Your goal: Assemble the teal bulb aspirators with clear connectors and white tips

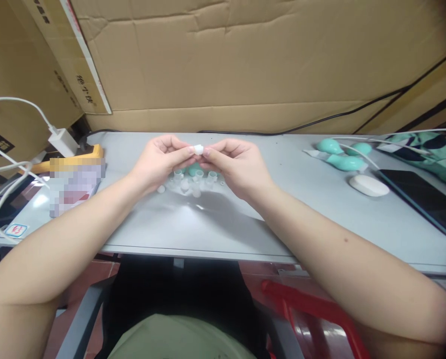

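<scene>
Between my two hands, above the table, is a small white plastic piece (198,149) that looks like a cap. My left hand (166,157) pinches it from the left with thumb and fingers. From the other side my right hand (226,158) grips it in the same way. Under the hands stand several small clear plastic cups (213,177), with small white pieces (185,186) among them. A loose white piece (161,189) lies beside the left wrist. Partly hidden behind the fingers are teal rounded things (194,170).
Teal bulb-shaped things (345,162), a white rounded object (369,185), a dark phone (424,199) and patterned cloth (428,152) lie at right. A yellow device (71,162) and white charger (63,141) with cables are at left. Cardboard (245,60) walls the table's back edge.
</scene>
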`<state>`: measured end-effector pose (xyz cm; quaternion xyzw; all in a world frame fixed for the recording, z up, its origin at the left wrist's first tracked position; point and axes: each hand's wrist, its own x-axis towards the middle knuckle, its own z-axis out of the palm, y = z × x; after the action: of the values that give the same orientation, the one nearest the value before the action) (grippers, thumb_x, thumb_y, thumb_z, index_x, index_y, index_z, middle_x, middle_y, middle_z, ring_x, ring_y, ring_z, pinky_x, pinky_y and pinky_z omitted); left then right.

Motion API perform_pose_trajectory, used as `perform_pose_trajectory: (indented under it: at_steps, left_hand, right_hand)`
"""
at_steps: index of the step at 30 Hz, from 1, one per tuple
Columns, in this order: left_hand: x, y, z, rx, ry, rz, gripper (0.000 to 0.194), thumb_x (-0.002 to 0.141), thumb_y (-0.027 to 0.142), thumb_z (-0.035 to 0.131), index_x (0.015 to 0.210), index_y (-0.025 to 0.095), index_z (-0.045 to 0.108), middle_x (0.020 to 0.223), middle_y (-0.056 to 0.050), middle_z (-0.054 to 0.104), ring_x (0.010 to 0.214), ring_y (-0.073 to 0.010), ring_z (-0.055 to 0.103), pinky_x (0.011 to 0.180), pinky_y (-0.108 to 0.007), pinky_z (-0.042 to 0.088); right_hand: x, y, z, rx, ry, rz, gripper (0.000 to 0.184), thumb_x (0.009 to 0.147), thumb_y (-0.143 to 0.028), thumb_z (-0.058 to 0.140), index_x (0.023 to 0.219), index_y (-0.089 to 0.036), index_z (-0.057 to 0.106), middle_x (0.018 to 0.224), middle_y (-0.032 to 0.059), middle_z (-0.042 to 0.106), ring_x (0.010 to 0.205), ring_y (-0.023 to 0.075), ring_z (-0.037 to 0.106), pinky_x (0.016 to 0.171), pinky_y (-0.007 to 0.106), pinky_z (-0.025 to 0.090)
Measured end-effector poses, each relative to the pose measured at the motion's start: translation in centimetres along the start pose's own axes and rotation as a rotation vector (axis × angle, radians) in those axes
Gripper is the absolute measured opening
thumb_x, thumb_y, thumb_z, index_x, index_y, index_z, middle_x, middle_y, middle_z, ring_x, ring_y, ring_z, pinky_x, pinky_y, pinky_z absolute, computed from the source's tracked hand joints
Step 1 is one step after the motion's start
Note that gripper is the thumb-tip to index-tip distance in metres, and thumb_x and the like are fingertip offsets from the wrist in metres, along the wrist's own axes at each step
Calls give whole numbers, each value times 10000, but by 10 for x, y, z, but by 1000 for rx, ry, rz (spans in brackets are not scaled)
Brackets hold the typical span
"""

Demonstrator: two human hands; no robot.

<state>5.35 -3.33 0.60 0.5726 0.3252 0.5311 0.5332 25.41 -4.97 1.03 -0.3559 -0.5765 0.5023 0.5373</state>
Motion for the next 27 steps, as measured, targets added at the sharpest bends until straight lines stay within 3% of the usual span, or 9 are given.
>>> perform_pose_trajectory:
  at_steps: [6, 13, 17, 21, 27]
  left_hand:
    - [2, 3, -1, -31, -7, -15, 535, 638, 484, 1076, 831, 197, 668, 893, -12, 835, 931, -197, 851, 957, -363, 711]
    - [1, 1, -2, 53, -57, 21, 476, 771, 508, 1004, 880, 195, 663, 940, -35, 841, 983, -211, 859, 932, -346, 712]
    - [-3, 5, 3, -21, -33, 14, 518, 694, 497, 1053, 857, 190, 669, 893, -11, 830, 919, -186, 850, 896, -318, 706]
    - [-6, 7, 8, -43, -8, 24, 527, 679, 516, 1059, 846, 173, 694, 874, -18, 825, 882, -172, 839, 856, -291, 696]
    - [-7, 8, 12, 20, 19, 95, 574, 664, 585, 1044, 822, 177, 672, 864, -26, 823, 859, -185, 832, 851, -332, 699]
  right_hand:
    - [2, 1, -2, 49, -29, -9, 435, 687, -538, 1048, 838, -231, 779, 920, 50, 842, 933, 216, 815, 901, 370, 709]
    - [5, 1, -6, 113, -64, 30, 373, 715, -440, 1045, 887, -216, 801, 914, 32, 832, 902, 174, 808, 863, 303, 699]
    - [6, 0, -7, 75, -82, 28, 353, 748, -449, 1012, 963, -219, 854, 995, 55, 854, 949, 196, 813, 881, 324, 707]
    - [5, -2, -6, 59, -42, 8, 250, 772, -393, 992, 890, -212, 866, 941, 58, 854, 885, 183, 806, 828, 297, 702]
    - [5, -2, -7, 71, -8, 32, 249, 742, -369, 1011, 883, -216, 876, 943, 59, 853, 879, 187, 800, 819, 305, 705]
